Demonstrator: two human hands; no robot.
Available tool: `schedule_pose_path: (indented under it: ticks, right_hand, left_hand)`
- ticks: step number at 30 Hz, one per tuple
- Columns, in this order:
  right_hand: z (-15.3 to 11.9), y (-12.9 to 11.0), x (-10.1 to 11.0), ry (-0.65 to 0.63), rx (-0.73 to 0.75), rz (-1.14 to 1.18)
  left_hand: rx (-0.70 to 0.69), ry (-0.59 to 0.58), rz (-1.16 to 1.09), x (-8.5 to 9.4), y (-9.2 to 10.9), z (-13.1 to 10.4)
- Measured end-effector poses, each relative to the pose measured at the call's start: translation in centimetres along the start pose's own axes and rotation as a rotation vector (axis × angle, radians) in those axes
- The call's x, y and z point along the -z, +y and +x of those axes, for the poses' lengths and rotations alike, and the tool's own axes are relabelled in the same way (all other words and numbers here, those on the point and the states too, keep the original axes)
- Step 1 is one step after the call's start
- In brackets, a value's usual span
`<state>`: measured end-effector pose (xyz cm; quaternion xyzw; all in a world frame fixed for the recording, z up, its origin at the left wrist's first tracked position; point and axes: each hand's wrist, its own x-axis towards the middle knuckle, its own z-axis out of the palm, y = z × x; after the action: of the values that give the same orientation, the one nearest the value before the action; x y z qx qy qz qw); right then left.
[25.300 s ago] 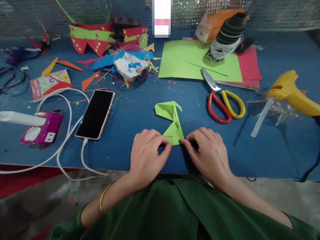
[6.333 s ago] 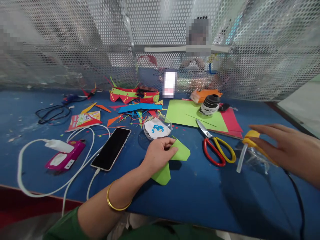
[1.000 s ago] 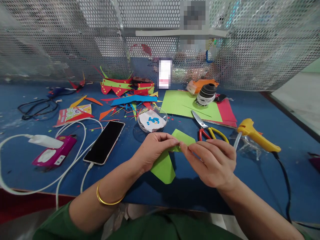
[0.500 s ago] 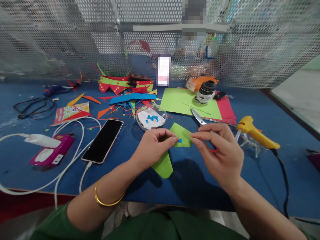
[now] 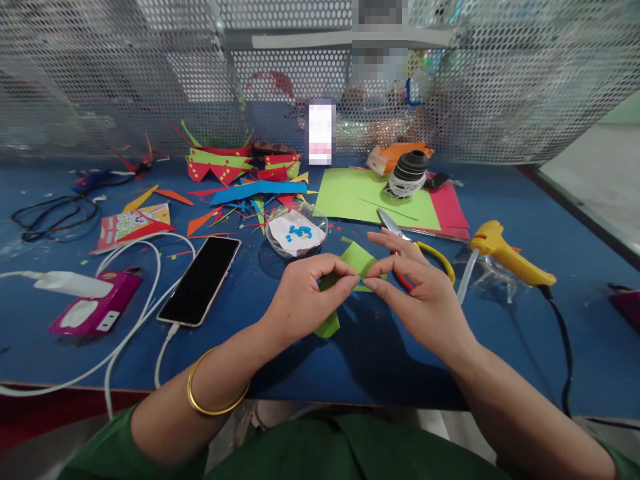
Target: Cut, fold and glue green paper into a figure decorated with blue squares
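Observation:
My left hand (image 5: 310,293) pinches a light green paper cutout (image 5: 356,255) between thumb and forefinger. One end of the cutout hangs below the palm, and the other shows above the fingertips. A tiny blue paper square (image 5: 361,283) lies on it, mostly covered by fingertips. From the other side my right hand (image 5: 417,293) closes thumb and forefinger on the paper at that square, its other fingers raised. Just beyond the hands, a clear round bowl (image 5: 323,235) holds white paper with small blue squares. Scissors (image 5: 391,223) with red and yellow handles lie behind my right hand.
A yellow glue gun (image 5: 510,253) lies at right with its black cord. A phone (image 5: 200,283) charges at left beside a purple power bank (image 5: 103,303) and white cables. Behind are green sheets (image 5: 345,193), a black thread cone (image 5: 411,170), colored scraps (image 5: 257,193) and mesh (image 5: 290,67).
My right hand has moved left from the cutout's right edge to the blue square, meeting my left fingertips. The square is now mostly hidden. The view has shifted slightly.

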<state>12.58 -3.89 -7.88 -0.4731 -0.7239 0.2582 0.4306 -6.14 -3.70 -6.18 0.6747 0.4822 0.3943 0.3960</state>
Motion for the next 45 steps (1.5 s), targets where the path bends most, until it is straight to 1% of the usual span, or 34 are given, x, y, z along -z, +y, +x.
schedule_pose_path:
  ticks: [4, 7, 13, 16, 20, 24, 27, 31, 35, 37, 42, 45]
  right_hand:
    - [0.0, -0.1, 0.0, -0.036, 0.013, 0.002]
    - [0.1, -0.2, 0.2, -0.059, -0.009, 0.033]
    - [0.4, 0.1, 0.4, 0.001, -0.205, 0.193]
    - [0.5, 0.1, 0.3, 0.016, -0.248, 0.227]
    - [0.4, -0.1, 0.0, 0.049, -0.236, 0.202]
    - [0.2, -0.4, -0.3, 0.025, -0.230, 0.222]
    - [0.2, -0.3, -0.3, 0.034, -0.219, 0.213]
    - [0.2, 0.1, -0.4, 0.140, -0.192, 0.174]
    - [0.2, 0.2, -0.9, 0.176, -0.165, 0.169]
    - [0.2, 0.1, -1.3, 0.186, -0.156, 0.170]
    - [0.1, -0.5, -2.2, 0.216, -0.152, 0.180]
    - [0.1, -0.7, -2.4, 0.230, -0.151, 0.167]
  left_hand:
    - [-0.014, -0.015, 0.023, 0.0, -0.1, 0.0]
    - [-0.016, -0.027, 0.024, 0.0, -0.2, 0.0]
    - [0.025, -0.025, 0.000, 0.1, -0.2, 0.0]
    - [0.062, -0.034, -0.018, 0.0, -0.2, 0.0]
    - [0.080, 0.026, -0.135, -0.3, -0.6, 0.0]
    - [0.194, 0.073, -0.304, -0.6, -1.1, 0.2]
    - [0.266, 0.077, -0.393, -0.5, -1.4, 0.3]
    - [0.316, 0.087, -0.385, -0.4, -1.3, 0.3]
    - [0.371, 0.031, -0.425, -0.5, -1.1, 0.1]
    - [0.377, 0.019, -0.454, -0.6, -1.0, 0.0]
    - [0.344, 0.067, -0.473, -0.9, -1.1, -0.1]
    - [0.329, 0.061, -0.477, -0.9, -1.2, -0.2]
